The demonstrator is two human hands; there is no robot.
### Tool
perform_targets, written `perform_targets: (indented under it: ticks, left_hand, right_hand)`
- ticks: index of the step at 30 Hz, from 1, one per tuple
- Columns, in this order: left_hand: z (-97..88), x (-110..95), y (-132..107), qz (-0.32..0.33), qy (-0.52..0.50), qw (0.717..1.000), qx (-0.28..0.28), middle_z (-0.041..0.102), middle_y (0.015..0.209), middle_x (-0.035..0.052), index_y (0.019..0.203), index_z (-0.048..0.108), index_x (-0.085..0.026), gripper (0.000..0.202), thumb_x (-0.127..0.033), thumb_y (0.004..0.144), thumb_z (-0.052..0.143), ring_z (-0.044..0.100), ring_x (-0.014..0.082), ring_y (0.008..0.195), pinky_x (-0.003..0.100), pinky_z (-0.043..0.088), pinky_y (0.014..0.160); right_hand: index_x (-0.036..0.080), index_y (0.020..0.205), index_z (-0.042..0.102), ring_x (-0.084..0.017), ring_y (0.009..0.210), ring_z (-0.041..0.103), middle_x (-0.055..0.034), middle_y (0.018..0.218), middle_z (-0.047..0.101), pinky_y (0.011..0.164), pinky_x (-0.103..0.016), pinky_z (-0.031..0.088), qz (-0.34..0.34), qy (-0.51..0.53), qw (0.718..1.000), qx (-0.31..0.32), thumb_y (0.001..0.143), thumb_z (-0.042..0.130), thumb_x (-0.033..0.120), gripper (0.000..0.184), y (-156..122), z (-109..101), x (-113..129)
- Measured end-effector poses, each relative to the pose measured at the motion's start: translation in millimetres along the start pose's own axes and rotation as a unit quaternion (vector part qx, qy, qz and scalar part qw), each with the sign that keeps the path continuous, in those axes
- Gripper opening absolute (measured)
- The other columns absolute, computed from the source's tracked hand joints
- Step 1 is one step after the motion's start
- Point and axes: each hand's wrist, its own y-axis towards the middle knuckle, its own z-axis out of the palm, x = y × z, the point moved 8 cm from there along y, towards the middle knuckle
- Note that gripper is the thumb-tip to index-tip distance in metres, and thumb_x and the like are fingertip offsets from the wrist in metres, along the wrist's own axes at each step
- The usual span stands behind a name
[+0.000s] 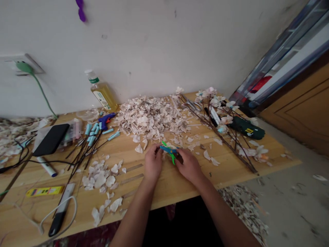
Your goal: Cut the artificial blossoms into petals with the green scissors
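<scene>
Blue and green scissors [168, 150] are in my right hand [189, 165], whose fingers curl at their right end. The blue and green parts cross in the middle, and the left end points toward my left hand [153, 163]. The fingers of that hand are closed together beside the scissors' tip; what lies between them, if anything, is hidden. Just beyond both hands spreads a large heap of pale, thin, curled flakes [149, 116]. A smaller group of pale flakes [100, 176] lies on the wooden table [180, 188] to the left of my left arm.
Flower-tipped branches [218, 128] and a dark green tool [248, 128] lie at right. At left are a blue glue gun [106, 120], light-blue-tipped sticks [91, 135], a black phone [51, 140], a box cutter [61, 209] and cables. An oil bottle [104, 94] stands by the wall.
</scene>
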Motion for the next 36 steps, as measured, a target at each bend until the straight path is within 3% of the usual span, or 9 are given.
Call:
perform_targets:
  ticks: [5, 8, 11, 15, 25, 30, 33, 34, 36]
  left_hand:
    - [-4.4, -10, 2, 0.051, 0.036, 0.998, -0.009, 0.071, 0.093, 0.005, 0.089, 0.078, -0.026, 0.014, -0.02, 0.085, 0.066, 0.061, 0.0213, 0.093, 0.032, 0.045, 0.091]
    - [-2.7, 5, 5, -0.008, -0.004, 1.0, -0.005, 0.073, 0.092, 0.0058, 0.094, 0.078, -0.023, 0.015, -0.025, 0.081, 0.07, 0.064, 0.0201, 0.087, 0.031, 0.048, 0.085]
    - [0.9, 22, 5, -0.084, -0.082, 0.993, -0.002, 0.072, 0.083, 0.0045, 0.092, 0.076, -0.019, 0.022, -0.032, 0.074, 0.077, 0.064, 0.0169, 0.073, 0.029, 0.05, 0.073]
    - [3.6, 23, 5, -0.095, -0.115, 0.989, 0.003, 0.071, 0.079, 0.0029, 0.086, 0.072, -0.017, 0.026, -0.037, 0.07, 0.078, 0.064, 0.0155, 0.071, 0.027, 0.05, 0.07]
    - [8.2, 10, 6, -0.042, -0.024, 0.998, 0.048, 0.069, 0.076, 0.003, 0.087, 0.071, -0.017, 0.024, -0.039, 0.077, 0.068, 0.061, 0.0157, 0.07, 0.028, 0.048, 0.069]
    - [-13.5, -6, -3, 0.006, 0.101, 0.994, 0.043, 0.072, 0.088, 0.0066, 0.094, 0.072, -0.017, 0.025, -0.038, 0.085, 0.062, 0.064, 0.018, 0.078, 0.031, 0.05, 0.074]
    - [-48.3, -34, -19, 0.084, 0.288, 0.953, 0.036, 0.071, 0.096, 0.0089, 0.099, 0.073, -0.018, 0.025, -0.033, 0.092, 0.053, 0.064, 0.0216, 0.089, 0.035, 0.051, 0.083]
    - [-64.9, -44, -25, 0.105, 0.365, 0.925, 0.024, 0.07, 0.099, 0.0103, 0.102, 0.073, -0.018, 0.027, -0.03, 0.094, 0.05, 0.064, 0.0234, 0.092, 0.038, 0.051, 0.086]
    - [-103.4, -60, -35, 0.116, 0.536, 0.836, -0.011, 0.069, 0.101, 0.0135, 0.11, 0.071, -0.016, 0.033, -0.024, 0.095, 0.044, 0.06, 0.029, 0.099, 0.045, 0.048, 0.092]
  right_hand:
    - [0.02, 0.103, 0.061, -0.027, 0.089, 0.064, -0.0114, 0.094, 0.068, 0.078, -0.04, 0.048, 0.028, -0.092, 0.993, -0.067, 0.091, 0.047, 0.019, 0.019, -9, -9, -4]
    - [0.02, 0.105, 0.059, -0.027, 0.088, 0.063, -0.0115, 0.096, 0.068, 0.078, -0.039, 0.049, 0.038, -0.057, 0.992, -0.102, 0.09, 0.048, 0.022, 0.019, -11, -17, -6]
    - [0.019, 0.102, 0.056, -0.027, 0.09, 0.061, -0.0117, 0.095, 0.065, 0.078, -0.038, 0.048, 0.019, -0.026, 0.997, -0.069, 0.085, 0.053, 0.025, 0.018, -6, -16, 0]
    - [0.019, 0.103, 0.055, -0.028, 0.09, 0.059, -0.0106, 0.094, 0.064, 0.079, -0.039, 0.046, -0.025, -0.032, 0.999, 0.009, 0.083, 0.057, 0.028, 0.022, -2, -10, 13]
    - [0.022, 0.101, 0.065, -0.027, 0.093, 0.065, -0.0106, 0.101, 0.071, 0.081, -0.039, 0.049, 0.016, 0.001, 1.0, 0.005, 0.085, 0.054, 0.023, 0.019, -3, -4, -1]
    - [0.022, 0.1, 0.068, -0.026, 0.084, 0.067, -0.0091, 0.092, 0.073, 0.073, -0.037, 0.051, 0.098, 0.055, 0.988, -0.101, 0.087, 0.051, 0.027, 0.021, -9, -13, -25]
    - [0.022, 0.103, 0.067, -0.023, 0.081, 0.068, -0.0077, 0.092, 0.073, 0.073, -0.036, 0.053, 0.112, 0.168, 0.959, -0.197, 0.09, 0.054, 0.033, 0.022, -15, -31, -31]
    - [0.022, 0.107, 0.066, -0.023, 0.085, 0.068, -0.0081, 0.097, 0.073, 0.076, -0.037, 0.054, 0.106, 0.203, 0.945, -0.235, 0.091, 0.055, 0.036, 0.024, -19, -42, -31]
    - [0.023, 0.119, 0.062, -0.023, 0.097, 0.066, -0.0099, 0.113, 0.069, 0.085, -0.04, 0.054, 0.085, 0.245, 0.917, -0.303, 0.093, 0.056, 0.041, 0.032, -29, -66, -28]
